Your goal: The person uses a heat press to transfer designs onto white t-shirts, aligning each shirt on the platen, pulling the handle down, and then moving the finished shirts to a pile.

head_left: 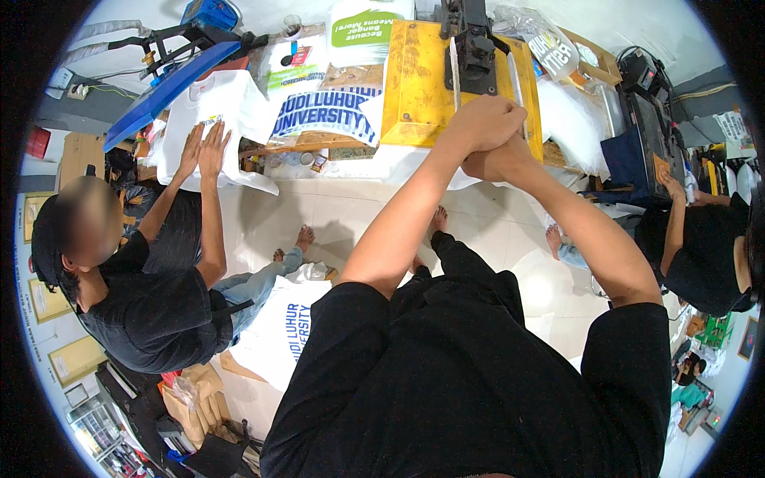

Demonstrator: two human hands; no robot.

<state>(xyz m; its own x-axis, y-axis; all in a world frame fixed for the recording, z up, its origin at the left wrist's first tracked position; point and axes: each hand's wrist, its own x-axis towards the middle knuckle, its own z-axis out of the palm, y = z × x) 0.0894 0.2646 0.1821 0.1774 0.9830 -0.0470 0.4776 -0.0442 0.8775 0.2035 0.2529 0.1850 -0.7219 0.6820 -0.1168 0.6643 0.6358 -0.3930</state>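
My left hand [490, 123] lies over my right hand [498, 159], its fingers curled and pressed against it. The right hand's fingers are mostly hidden beneath, so whether anything is inside the clasp cannot be seen. Both are in front of a yellow heat press [410, 80] with a black metal mechanism [470, 56] and pale strips on top. Just left of the press lie white printed sheets with blue lettering [315, 119]. Further right is a clear bag of white material [558, 52].
A co-worker [159, 295] at left has both hands on a white T-shirt [203, 95] beside a blue-topped press [167, 88]. Another [693, 263] works at a dark press [641, 143] at right. White printed fabric [275, 334] hangs low left. The table's front edge [358, 163] runs across.
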